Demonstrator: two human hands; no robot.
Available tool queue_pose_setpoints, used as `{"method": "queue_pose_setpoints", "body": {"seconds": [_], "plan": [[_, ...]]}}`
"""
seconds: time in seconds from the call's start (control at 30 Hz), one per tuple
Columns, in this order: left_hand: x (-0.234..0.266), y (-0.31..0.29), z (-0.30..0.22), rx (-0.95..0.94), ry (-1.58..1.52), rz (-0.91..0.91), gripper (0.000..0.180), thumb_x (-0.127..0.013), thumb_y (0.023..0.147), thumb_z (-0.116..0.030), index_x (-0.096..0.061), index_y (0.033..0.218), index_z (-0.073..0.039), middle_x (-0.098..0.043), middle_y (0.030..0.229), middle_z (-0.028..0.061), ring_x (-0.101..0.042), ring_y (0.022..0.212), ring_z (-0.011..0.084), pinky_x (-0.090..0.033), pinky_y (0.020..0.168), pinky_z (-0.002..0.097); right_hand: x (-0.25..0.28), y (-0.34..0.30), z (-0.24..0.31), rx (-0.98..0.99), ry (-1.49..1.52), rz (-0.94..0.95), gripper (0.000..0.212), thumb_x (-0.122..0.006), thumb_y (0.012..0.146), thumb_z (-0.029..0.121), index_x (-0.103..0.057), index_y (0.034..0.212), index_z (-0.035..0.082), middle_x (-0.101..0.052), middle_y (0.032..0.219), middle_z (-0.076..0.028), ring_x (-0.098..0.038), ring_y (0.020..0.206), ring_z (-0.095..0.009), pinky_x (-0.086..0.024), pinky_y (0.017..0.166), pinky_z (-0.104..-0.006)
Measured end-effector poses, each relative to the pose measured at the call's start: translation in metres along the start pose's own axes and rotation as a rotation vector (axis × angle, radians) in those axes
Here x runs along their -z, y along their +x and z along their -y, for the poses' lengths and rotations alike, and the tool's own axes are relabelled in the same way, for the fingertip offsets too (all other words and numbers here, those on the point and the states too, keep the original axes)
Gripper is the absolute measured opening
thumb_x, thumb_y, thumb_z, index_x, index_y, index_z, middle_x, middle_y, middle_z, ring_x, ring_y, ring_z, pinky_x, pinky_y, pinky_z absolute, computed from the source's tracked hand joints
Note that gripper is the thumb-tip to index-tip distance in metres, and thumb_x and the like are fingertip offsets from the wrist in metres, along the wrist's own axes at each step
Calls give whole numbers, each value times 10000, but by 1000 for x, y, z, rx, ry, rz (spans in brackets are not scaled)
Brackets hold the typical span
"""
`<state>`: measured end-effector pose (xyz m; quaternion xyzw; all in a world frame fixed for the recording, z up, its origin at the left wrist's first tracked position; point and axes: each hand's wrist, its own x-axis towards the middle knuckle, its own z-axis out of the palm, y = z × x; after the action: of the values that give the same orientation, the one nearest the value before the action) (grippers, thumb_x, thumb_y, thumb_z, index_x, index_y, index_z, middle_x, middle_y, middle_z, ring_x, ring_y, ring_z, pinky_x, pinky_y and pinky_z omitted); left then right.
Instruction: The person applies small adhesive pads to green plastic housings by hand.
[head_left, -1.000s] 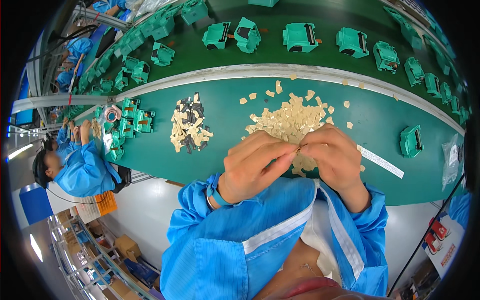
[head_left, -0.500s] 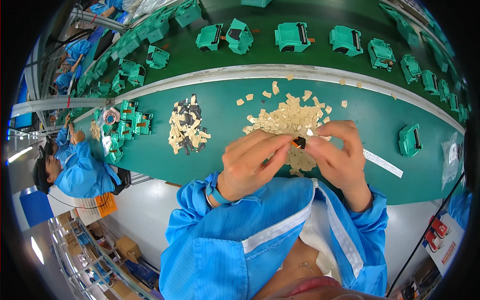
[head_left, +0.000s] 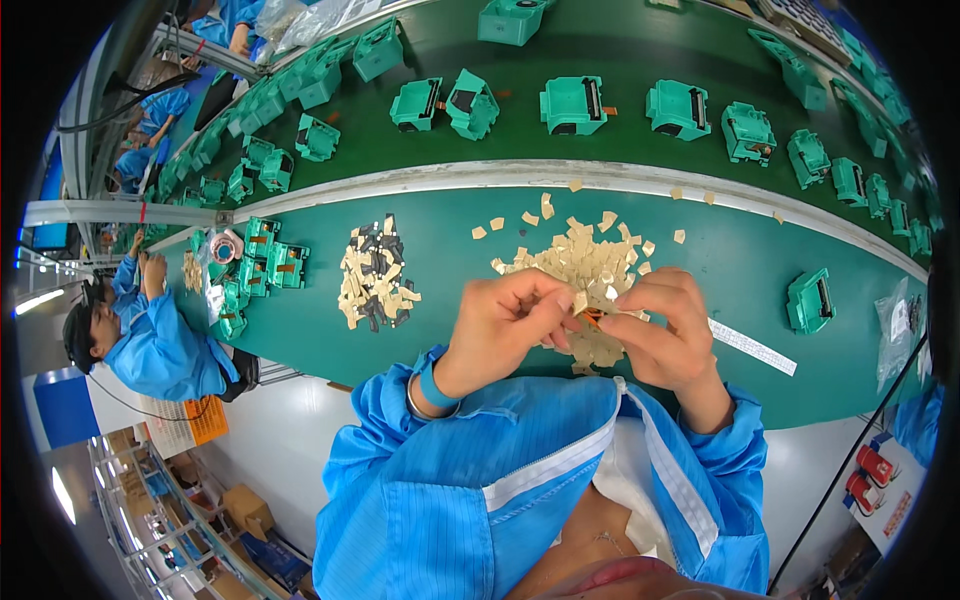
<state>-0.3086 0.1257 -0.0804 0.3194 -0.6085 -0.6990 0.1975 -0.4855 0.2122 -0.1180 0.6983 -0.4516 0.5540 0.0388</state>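
Note:
My two hands meet above a heap of small cream-coloured pieces [head_left: 575,258] on the green table. My left hand [head_left: 510,322] is closed, its thumb and fingertip pinching a small cream piece [head_left: 580,302]. Closed too, my right hand [head_left: 668,328] pinches a small orange strip-like part [head_left: 592,319] right beside that piece. The fingers cover most of both parts, so whether they touch cannot be made out. To the left lies a mixed pile of cream and black pieces [head_left: 372,275].
Green plastic housings [head_left: 574,104] stand along the green conveyor beyond a pale metal rail [head_left: 450,180]. More housings [head_left: 288,265] cluster at the left, near a tape roll [head_left: 225,246]. A single housing [head_left: 810,302], a white printed strip [head_left: 752,347] and a clear bag [head_left: 895,330] lie rightward. A co-worker [head_left: 165,340] sits far left.
Both hands have shifted slightly, and a cream piece now shows at my left fingertips. The black face of the small part is no longer visible. The whole view has dropped a little.

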Motion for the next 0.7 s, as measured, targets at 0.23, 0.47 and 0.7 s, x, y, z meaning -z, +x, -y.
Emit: {"method": "queue_pose_setpoints", "body": {"seconds": [0.23,0.47,0.7], "plan": [[17,25,15,-362,1083,-48,150,-697,734,-101,-628,792,19,-601,678,77,-605,679,212,-490,588,293,6,-14,-4,-555,588,-177,283,-742,652,-27,-599,892,16,-611,945,-110,-596,840,-230,-472,733,-329],[27,119,7,-525,1353,-229,264,-748,659,-163,-612,826,-10,-579,974,134,-536,944,319,-472,757,394,1,-51,-31,-950,801,-121,498,-800,586,18,-579,1032,7,-623,909,-79,-592,852,-170,-452,817,-308],[67,198,48,-708,1462,-174,335,-687,738,-136,-575,1024,-3,-605,1003,130,-542,1001,308,-458,821,367,-2,-29,-29,-686,436,61,546,-791,604,44,-590,1112,70,-612,875,-36,-567,900,-160,-428,862,-321]]}}
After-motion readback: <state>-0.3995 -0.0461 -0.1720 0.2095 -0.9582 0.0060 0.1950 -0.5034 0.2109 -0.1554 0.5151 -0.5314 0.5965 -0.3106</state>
